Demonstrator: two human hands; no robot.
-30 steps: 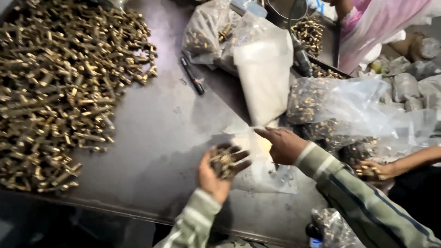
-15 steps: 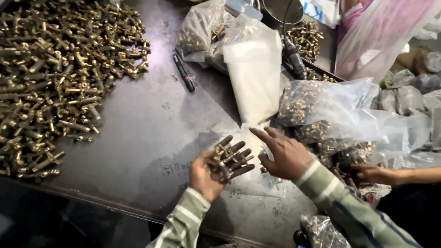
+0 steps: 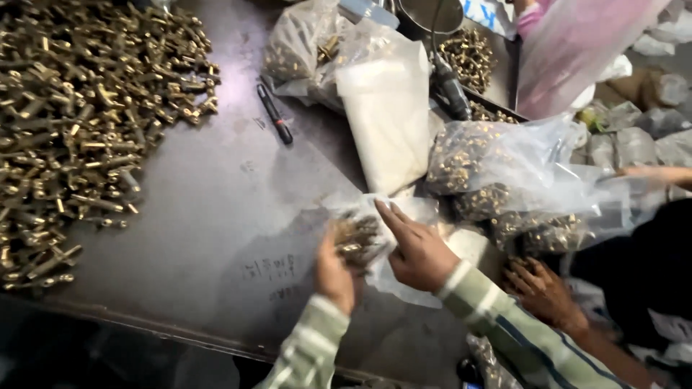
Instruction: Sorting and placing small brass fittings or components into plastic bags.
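Bolts now inside clear bag (image 3: pixel 375 230); left hand (image 3: pixel 333 270) grip cups it, right hand (image 3: pixel 417 248) flat on top.

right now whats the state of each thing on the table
left hand: holding a clump of brass bolts
right hand: flat on a small clear bag, fingers spread
brass bolts pile: loose, spread over the metal table
white sack: lying flat, closed
filled clear bags: packed with bolts, heaped together
black marker: lying capped
another person's hand: resting by the bags
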